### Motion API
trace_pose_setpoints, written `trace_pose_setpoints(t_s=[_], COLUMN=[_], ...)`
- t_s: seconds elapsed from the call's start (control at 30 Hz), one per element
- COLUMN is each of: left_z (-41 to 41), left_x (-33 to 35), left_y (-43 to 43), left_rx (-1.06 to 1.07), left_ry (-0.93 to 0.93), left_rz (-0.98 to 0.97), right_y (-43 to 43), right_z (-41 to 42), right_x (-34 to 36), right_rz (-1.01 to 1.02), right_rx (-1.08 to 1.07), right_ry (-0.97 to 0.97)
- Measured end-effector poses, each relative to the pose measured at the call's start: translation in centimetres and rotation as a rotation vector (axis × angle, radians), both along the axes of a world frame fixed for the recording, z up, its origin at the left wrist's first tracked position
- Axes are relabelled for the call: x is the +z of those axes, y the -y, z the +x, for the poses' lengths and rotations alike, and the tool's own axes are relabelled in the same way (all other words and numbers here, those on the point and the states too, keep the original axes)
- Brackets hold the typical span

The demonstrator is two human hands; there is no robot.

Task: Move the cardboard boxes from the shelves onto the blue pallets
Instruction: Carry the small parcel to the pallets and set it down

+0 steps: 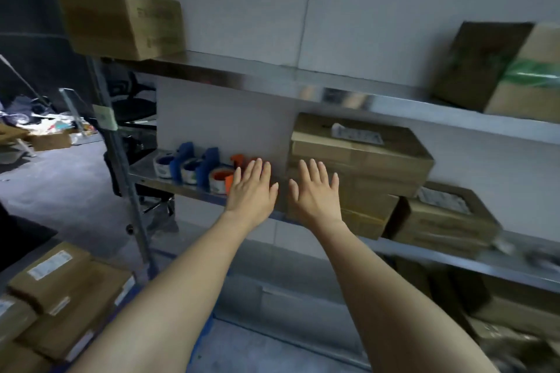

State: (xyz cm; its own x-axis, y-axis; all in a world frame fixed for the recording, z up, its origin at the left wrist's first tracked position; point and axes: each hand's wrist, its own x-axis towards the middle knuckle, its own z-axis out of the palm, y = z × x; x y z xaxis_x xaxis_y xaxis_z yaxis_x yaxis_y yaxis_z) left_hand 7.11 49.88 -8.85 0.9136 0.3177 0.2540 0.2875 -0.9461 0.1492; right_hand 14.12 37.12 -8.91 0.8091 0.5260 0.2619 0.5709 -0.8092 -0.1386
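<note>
Low left: labelled cardboard boxes (60,291) already stacked, sliver of blue pallet (209,328) beside them. Top shelf, left: one box (121,21) waiting. Left hand (253,188) and right hand (315,188) empty, fingers straight, reaching at the middle-shelf stack (360,157); contact unclear. Taped box (500,70) upper right untouched. Plenty left, I judge

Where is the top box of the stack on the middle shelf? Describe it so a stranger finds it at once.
On the metal shelving against the white wall, take the middle shelf. Right of the tape dispensers, beyond the right hand, stands a stack of cardboard boxes. The top box sits highest, wide and flat, a white label on its lid.
</note>
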Motion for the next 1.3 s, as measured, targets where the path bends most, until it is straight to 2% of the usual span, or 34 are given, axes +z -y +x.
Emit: trace_pose_setpoints(t_s=[0.47, 0.87, 1.3], left_z=[7.6, 9.0, 6.8], left_x=[-0.3, -2.5, -5.1], left_y=[17.3, 33.1, 48.6], left_rx=[-0.412, -0.834, -1.112], left_ry=[-0.080, -0.132, -0.161], left_rz=[0.009, 0.009, 0.028], right_y=[22.4, 37.9, 51.3], right_z=[0.8, -7.0, -14.2], right_x=[-0.1, -3.0, -5.3], right_rz=[0.012, 0.045, 0.046], right_rx=[-0.471, -0.961, -1.279], right_ry=[0.002, -0.053, -0.086])
